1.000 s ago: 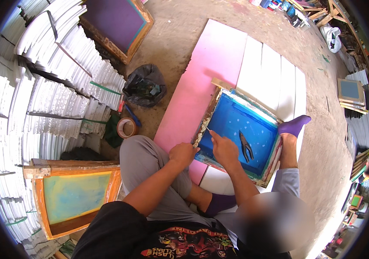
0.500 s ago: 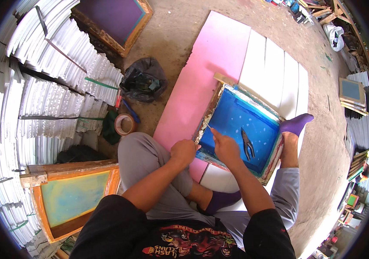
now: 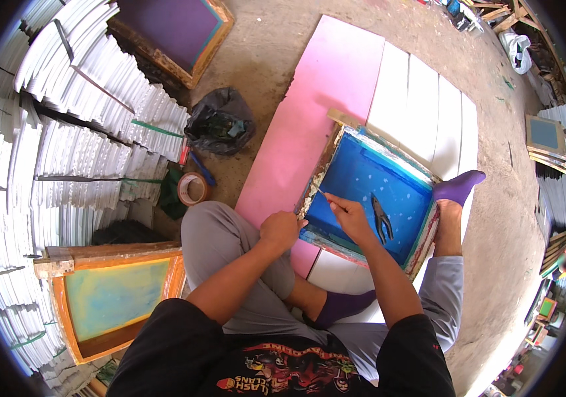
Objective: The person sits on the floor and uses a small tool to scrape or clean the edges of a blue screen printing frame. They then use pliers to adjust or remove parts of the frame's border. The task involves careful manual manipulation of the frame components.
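A wooden screen-printing frame (image 3: 410, 263) with blue mesh (image 3: 352, 169) lies tilted in front of me, its rim crusted with flaking paint. My left hand (image 3: 281, 230) is closed on the frame's near left corner, its thumb against the rim. Over the mesh, my right hand (image 3: 349, 217) pinches a thin, light-coloured tool (image 3: 321, 190), whose tip points at the frame's left rim. Most of that tool is hidden in my fingers, so its kind cannot be told. A pair of dark-handled pliers (image 3: 381, 220) rests on the mesh, right of my right hand.
Pink and white boards (image 3: 283, 149) lie under the frame. To the left are a tape roll (image 3: 193, 188), a black plastic bag (image 3: 220, 122), an orange-edged screen frame (image 3: 121, 298) and tall stacks of white sheets (image 3: 78, 145). My purple-socked foot (image 3: 458, 188) borders the frame's right side.
My right hand has shifted slightly up with the thin tool, its fingers a little more extended. My left hand keeps its place on the corner, and the pliers lie as before.
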{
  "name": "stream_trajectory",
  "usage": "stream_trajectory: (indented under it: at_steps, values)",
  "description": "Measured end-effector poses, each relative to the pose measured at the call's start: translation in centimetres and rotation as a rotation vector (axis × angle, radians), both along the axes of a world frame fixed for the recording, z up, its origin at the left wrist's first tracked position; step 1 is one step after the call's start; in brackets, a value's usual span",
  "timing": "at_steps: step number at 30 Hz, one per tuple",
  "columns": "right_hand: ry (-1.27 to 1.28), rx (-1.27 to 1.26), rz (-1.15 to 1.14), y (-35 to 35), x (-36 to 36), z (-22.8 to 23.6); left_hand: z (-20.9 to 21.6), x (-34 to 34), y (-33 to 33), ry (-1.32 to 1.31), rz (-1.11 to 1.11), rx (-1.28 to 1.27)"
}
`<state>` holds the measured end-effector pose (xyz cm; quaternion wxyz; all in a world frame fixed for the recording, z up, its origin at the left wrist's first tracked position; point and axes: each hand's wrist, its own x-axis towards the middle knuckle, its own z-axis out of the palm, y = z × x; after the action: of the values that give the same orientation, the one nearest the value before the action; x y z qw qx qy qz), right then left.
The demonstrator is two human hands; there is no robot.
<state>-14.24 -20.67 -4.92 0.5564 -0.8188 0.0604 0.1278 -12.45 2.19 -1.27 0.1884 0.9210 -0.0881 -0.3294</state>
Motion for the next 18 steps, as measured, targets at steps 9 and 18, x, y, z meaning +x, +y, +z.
stream_trajectory:
  at_steps: [9, 18]
  values:
    - [-0.096, 0.05, 0.008, -0.3, 1.2, -0.9, 1.0, 0.3, 0.3, 0.036, -0.003, -0.026]
    - [0.538, 0.403, -0.181, 0.5, 1.6, 3.9, -0.1, -0.4, 0.8, -0.007, 0.004, -0.046]
